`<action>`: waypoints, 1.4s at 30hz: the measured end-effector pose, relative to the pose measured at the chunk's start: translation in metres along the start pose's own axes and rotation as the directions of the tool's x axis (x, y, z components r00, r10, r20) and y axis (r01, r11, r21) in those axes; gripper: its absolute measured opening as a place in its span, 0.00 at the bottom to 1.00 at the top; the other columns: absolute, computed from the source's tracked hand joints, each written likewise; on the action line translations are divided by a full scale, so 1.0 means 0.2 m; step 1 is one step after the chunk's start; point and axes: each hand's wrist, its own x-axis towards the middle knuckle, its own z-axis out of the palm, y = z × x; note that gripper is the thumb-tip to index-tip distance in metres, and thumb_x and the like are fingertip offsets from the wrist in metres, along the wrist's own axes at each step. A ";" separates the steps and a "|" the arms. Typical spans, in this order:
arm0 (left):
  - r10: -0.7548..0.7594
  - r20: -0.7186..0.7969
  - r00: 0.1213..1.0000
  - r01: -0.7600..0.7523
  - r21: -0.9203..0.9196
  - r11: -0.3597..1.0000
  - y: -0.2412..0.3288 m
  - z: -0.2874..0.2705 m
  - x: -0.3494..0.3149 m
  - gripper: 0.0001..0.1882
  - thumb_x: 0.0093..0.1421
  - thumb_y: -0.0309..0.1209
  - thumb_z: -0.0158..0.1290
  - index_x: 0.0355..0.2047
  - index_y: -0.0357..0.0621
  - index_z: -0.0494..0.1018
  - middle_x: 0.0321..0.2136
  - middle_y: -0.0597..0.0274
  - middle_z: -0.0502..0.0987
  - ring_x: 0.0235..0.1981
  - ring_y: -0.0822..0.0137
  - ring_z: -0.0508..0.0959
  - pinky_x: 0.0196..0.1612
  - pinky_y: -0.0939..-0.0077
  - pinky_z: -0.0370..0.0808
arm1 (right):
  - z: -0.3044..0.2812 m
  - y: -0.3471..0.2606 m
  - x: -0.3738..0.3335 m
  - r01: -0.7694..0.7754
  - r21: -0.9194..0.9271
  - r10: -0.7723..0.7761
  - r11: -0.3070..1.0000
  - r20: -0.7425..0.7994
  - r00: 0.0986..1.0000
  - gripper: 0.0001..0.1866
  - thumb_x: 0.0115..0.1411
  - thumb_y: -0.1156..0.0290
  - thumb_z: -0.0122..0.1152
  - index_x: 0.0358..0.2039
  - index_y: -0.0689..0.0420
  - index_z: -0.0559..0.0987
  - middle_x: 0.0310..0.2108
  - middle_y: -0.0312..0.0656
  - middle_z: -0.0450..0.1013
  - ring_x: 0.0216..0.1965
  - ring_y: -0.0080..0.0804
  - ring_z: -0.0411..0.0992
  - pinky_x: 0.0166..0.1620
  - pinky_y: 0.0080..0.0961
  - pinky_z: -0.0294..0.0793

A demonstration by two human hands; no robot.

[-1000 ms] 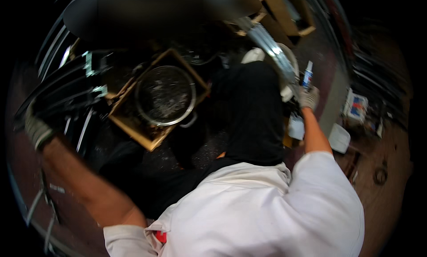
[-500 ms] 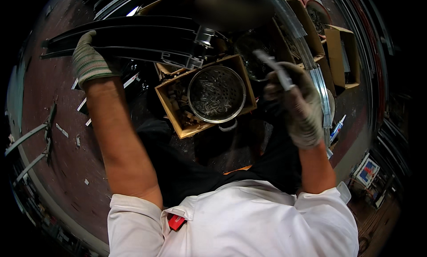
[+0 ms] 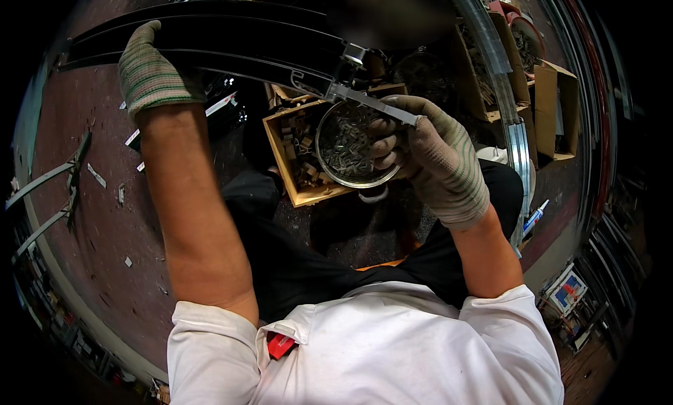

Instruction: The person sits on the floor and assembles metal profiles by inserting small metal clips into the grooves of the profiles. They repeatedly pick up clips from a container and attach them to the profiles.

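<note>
My left hand (image 3: pixel 158 79), in a striped knit glove, grips a long black metal profile (image 3: pixel 245 44) near its left part; the thumb shows and the fingers are hidden behind it. The profile's cut end, with open channels, points to the right. My right hand (image 3: pixel 449 160), gloved too, pinches a flat grey strip (image 3: pixel 375 104) between thumb and forefinger. The strip's far tip is at the profile's cut end. Below that hand, a round metal colander (image 3: pixel 348 147) full of small metal pieces sits over a wooden box (image 3: pixel 300 193), partly covered by my fingers.
Cardboard boxes (image 3: pixel 557 114) and a red tub (image 3: pixel 526 37) of small parts stand at the right. A long silvery metal bar (image 3: pixel 517 142) runs past my right knee, near a blue-and-white tube (image 3: pixel 535 218). Scraps (image 3: pixel 97 175) lie on the reddish floor at left.
My right hand has moved left, bringing the strip from beside the boxes to the profile's cut end. The profile and my left hand have shifted slightly upward in view.
</note>
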 end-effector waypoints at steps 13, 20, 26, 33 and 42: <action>0.042 -0.047 0.998 -0.040 0.050 0.998 0.06 -0.04 0.04 0.15 0.59 0.32 0.56 0.44 0.39 0.75 0.39 0.49 0.78 0.40 0.55 0.80 0.40 0.56 0.84 | 0.11 -0.02 0.02 -0.073 -0.061 0.069 0.995 -0.065 0.995 0.25 0.66 0.62 0.60 0.55 0.68 0.70 0.42 0.48 0.76 0.38 0.27 0.79 0.39 0.20 0.82; -0.024 -0.104 0.994 0.040 0.151 0.988 0.05 -0.04 0.10 0.16 0.58 0.32 0.58 0.45 0.39 0.75 0.41 0.48 0.78 0.42 0.55 0.81 0.43 0.57 0.85 | 0.19 -0.03 0.10 -0.163 -0.201 0.149 0.966 -0.083 0.985 0.26 0.65 0.59 0.62 0.54 0.68 0.72 0.38 0.46 0.78 0.31 0.22 0.78 0.33 0.17 0.78; -0.087 -0.226 0.970 0.138 0.221 0.966 0.07 -0.06 0.26 0.17 0.57 0.32 0.58 0.46 0.39 0.74 0.43 0.47 0.78 0.43 0.54 0.81 0.45 0.53 0.84 | 0.25 0.04 0.08 -0.018 -0.270 -0.026 0.963 -0.160 0.987 0.31 0.62 0.53 0.66 0.53 0.68 0.73 0.37 0.45 0.78 0.32 0.21 0.77 0.34 0.15 0.77; -0.020 -0.146 0.989 0.041 0.141 0.989 0.06 -0.08 0.18 0.14 0.59 0.30 0.55 0.44 0.39 0.74 0.41 0.49 0.78 0.43 0.55 0.80 0.47 0.52 0.82 | 0.27 0.14 0.03 0.175 -0.306 -0.230 0.936 -0.152 0.961 0.20 0.64 0.72 0.62 0.56 0.60 0.74 0.46 0.40 0.77 0.45 0.22 0.75 0.49 0.19 0.77; -0.002 -0.157 0.988 0.030 0.177 0.984 0.07 -0.10 0.15 0.15 0.58 0.35 0.57 0.43 0.40 0.75 0.38 0.48 0.79 0.38 0.55 0.81 0.40 0.56 0.83 | 0.03 0.36 0.19 0.082 -0.443 -0.189 0.893 -0.202 0.961 0.18 0.64 0.73 0.59 0.54 0.60 0.75 0.44 0.41 0.78 0.45 0.27 0.76 0.51 0.24 0.76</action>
